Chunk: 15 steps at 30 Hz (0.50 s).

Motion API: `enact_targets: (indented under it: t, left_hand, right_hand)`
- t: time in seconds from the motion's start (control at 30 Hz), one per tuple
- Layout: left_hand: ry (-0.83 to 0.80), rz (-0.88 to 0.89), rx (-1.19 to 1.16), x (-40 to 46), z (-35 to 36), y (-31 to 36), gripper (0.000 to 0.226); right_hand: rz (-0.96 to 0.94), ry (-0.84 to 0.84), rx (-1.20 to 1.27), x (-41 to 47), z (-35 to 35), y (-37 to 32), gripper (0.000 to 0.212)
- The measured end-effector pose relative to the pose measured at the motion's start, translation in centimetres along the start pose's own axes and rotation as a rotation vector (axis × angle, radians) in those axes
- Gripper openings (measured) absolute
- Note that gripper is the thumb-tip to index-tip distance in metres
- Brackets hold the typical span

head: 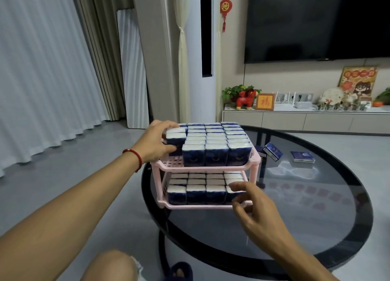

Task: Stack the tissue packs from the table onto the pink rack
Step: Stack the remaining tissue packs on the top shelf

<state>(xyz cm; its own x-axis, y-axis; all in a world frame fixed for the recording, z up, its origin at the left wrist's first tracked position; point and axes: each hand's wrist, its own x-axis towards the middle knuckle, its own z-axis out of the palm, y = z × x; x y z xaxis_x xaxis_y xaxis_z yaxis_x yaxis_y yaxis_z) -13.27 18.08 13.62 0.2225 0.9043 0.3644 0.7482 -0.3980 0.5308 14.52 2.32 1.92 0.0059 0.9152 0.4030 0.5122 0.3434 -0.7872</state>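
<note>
A two-tier pink rack (pixel 256 158) stands on the left part of a round dark glass table (pixel 295 228). Both tiers are packed with upright navy and white tissue packs (pixel 215 156). My left hand (pixel 158 142) grips the pack (pixel 176 138) at the front of the top tier's left column, fingers over its top and thumb on its front. My right hand (pixel 251 204) hovers with fingers apart just in front of the lower tier's right end, holding nothing. Loose packs remain on the table right of the rack: one tilted (pixel 273 151), one flat (pixel 302 156).
A small part of another pack (pixel 260 151) shows behind the rack's right post. Beyond the table are a TV cabinet (pixel 306 118) with ornaments, a wall TV (pixel 316 21), a standing air conditioner (pixel 205 48) and curtains. My knee (pixel 109 266) is at the bottom edge.
</note>
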Motion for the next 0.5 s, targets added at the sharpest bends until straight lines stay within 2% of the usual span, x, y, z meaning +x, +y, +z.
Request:
enact_targets:
  t: [0.17,0.27,0.4,0.43,0.5]
  left_hand:
    - [-0.066,0.122,0.133,0.3,0.9,-0.6,0.079]
    - [-0.136,0.130,0.262,0.9,0.5,0.0,0.098]
    - [-0.236,0.120,0.457,2.2,-0.4,1.0,0.112]
    - [-0.284,0.108,0.447,2.7,-0.6,1.1,0.110]
    - [-0.330,0.116,0.390,3.4,-0.7,0.9,0.090]
  right_hand:
    - [0.015,-0.012,-0.001,0.0,0.1,0.0,0.036]
    - [0.013,-0.016,-0.005,0.0,0.0,-0.1,0.035]
    - [-0.014,-0.013,-0.024,0.1,0.0,-0.2,0.036]
    - [-0.023,-0.010,-0.029,0.1,0.1,-0.2,0.037]
    - [-0.041,-0.006,-0.041,0.1,0.1,-0.1,0.037]
